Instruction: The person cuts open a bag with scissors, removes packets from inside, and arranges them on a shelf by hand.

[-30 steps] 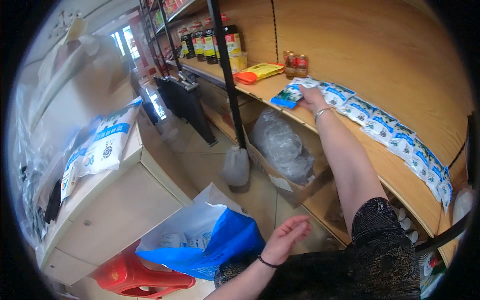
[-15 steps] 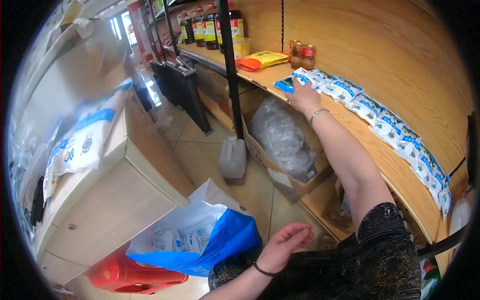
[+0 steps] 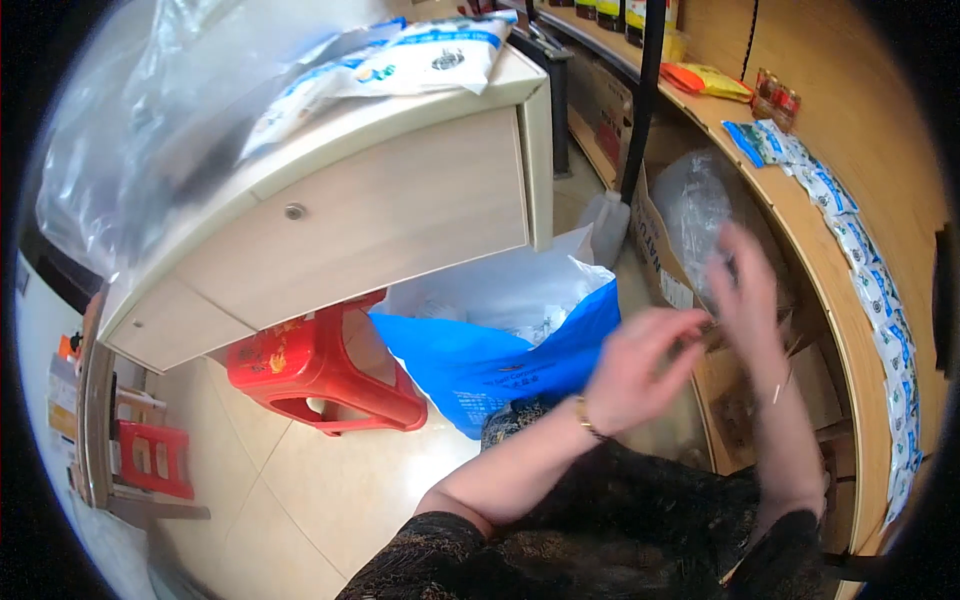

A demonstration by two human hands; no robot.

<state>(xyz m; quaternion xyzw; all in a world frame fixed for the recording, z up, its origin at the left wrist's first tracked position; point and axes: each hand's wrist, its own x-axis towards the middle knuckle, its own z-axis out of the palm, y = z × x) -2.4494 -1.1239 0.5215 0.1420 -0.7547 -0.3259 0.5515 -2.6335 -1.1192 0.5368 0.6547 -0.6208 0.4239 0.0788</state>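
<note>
My left hand (image 3: 648,368) hangs in front of my body, its fingers loosely bent and the thumb apart, with nothing visible in it. Just to its right is my right hand (image 3: 745,285), raised and blurred by motion. Its fingers look spread, and no held thing shows. Close to the left hand stands a blue and white bag (image 3: 500,375), its top wide and small white packets (image 3: 540,322) inside. Along the shelf (image 3: 800,225) at the right runs a curved row of white and blue packets (image 3: 865,262). The farthest packet (image 3: 745,143) lies flat near the shelf's front edge.
A pale drawer cabinet (image 3: 380,215) with larger white and blue bags (image 3: 430,55) on top stands at the left. Below it is a red stool (image 3: 310,365). A box of clear plastic (image 3: 695,200) sits under the shelf, beside a black post (image 3: 645,100) and a translucent jug (image 3: 606,235).
My right hand has left the far packet on the shelf and come back toward my left hand. My view has swung left, toward the cabinet and the bag.
</note>
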